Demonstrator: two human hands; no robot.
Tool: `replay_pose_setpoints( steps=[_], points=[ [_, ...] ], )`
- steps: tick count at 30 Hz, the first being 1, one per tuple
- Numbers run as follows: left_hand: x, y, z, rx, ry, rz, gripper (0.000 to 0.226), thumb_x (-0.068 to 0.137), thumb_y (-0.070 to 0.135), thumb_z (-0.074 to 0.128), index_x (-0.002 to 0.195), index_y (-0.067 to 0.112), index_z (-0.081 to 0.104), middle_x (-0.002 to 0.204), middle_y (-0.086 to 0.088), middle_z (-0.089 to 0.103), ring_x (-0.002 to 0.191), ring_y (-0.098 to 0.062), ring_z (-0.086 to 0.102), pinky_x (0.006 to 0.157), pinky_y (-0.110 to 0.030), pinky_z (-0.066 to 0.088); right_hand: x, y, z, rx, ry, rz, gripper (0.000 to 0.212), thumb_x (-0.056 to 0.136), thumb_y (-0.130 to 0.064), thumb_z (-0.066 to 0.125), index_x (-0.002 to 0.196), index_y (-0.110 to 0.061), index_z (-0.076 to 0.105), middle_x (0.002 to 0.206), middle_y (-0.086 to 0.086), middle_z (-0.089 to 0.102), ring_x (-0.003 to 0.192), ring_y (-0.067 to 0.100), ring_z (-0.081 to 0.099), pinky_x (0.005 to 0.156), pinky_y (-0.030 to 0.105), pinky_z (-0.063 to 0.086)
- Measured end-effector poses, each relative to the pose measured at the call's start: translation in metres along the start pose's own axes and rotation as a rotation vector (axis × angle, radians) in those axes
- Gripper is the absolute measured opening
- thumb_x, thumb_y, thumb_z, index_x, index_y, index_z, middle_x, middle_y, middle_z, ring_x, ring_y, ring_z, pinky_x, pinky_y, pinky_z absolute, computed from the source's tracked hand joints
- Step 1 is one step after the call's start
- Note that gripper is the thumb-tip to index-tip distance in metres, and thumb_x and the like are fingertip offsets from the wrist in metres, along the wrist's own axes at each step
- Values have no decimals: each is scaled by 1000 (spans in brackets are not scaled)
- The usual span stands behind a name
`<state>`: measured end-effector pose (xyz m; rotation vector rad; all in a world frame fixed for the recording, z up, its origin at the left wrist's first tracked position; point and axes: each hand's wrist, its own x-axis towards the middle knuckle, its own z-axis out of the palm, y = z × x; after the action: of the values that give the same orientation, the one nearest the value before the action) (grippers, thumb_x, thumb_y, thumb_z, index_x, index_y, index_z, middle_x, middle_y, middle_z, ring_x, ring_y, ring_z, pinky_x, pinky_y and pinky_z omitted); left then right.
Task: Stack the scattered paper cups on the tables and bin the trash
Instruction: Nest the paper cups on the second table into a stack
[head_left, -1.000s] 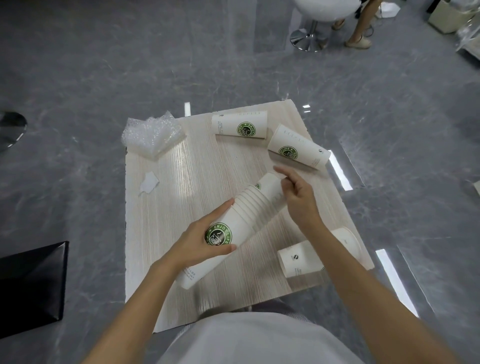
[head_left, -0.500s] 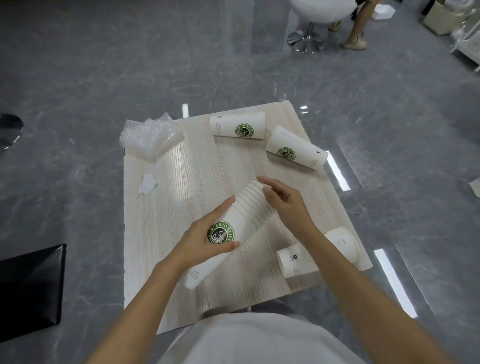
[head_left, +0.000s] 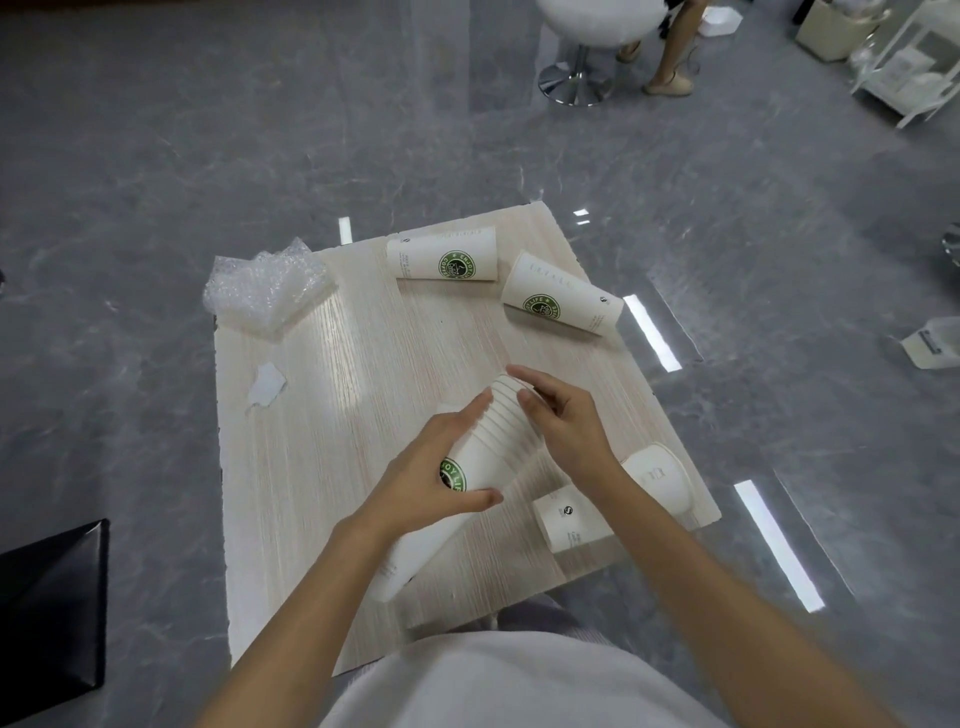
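Observation:
A stack of nested white paper cups (head_left: 485, 457) with a green logo lies tilted over the pale wooden table (head_left: 363, 395). My left hand (head_left: 431, 467) grips the stack around its middle. My right hand (head_left: 563, 421) holds the rim end of the stack, fingers curled over the top cup. Two loose cups lie on their sides at the far edge, one (head_left: 441, 261) at the back and one (head_left: 561, 300) to its right. A third loose cup (head_left: 644, 488) lies near the right front corner, partly under my right forearm.
Crumpled bubble wrap (head_left: 267, 293) sits on the table's far left corner, and a torn paper scrap (head_left: 266, 383) lies below it. A black bin (head_left: 49, 618) stands on the floor at left. A white stool (head_left: 587, 47) and a person's legs are at the back.
My right hand has pushed the top cup fully down into the stack, so the stack is shorter. The stack has shifted slightly toward me. My left hand keeps its grip.

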<state>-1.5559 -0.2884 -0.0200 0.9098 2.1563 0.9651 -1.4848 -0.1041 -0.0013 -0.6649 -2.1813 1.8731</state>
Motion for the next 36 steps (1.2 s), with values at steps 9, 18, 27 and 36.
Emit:
replay_pose_setpoints(
  steps=[9, 18, 27, 36],
  points=[
    [16, 10, 15, 16, -44, 55, 96, 74, 53, 77, 144, 64, 12, 147, 21, 38, 129, -1, 40, 106, -31, 38, -13, 6, -32, -5, 103, 24, 25, 94, -15, 56, 118, -19, 66, 68, -16, 55, 68, -4, 52, 75, 13, 45],
    [22, 8, 21, -14, -103, 34, 97, 66, 65, 71, 145, 62, 15, 147, 19, 39, 129, -2, 42, 106, -31, 38, -24, 32, -102, -123, 314, 55, 23, 95, -3, 49, 107, -13, 67, 76, 1, 67, 66, 1, 60, 68, 12, 48],
    [21, 3, 23, -38, -100, 0, 96, 69, 57, 75, 145, 63, 16, 146, 21, 38, 130, -1, 40, 109, -33, 35, -41, 69, -131, -326, 338, 277, 24, 95, -11, 51, 111, -20, 67, 94, 0, 64, 86, 17, 59, 67, 16, 41],
    [14, 0, 20, -54, -100, -26, 95, 65, 62, 73, 141, 68, 16, 147, 23, 36, 133, -1, 37, 113, -37, 34, -41, 78, -120, -148, 230, 336, 27, 95, -6, 51, 115, -17, 66, 64, 2, 46, 63, 13, 42, 54, 3, 37]
  ],
)
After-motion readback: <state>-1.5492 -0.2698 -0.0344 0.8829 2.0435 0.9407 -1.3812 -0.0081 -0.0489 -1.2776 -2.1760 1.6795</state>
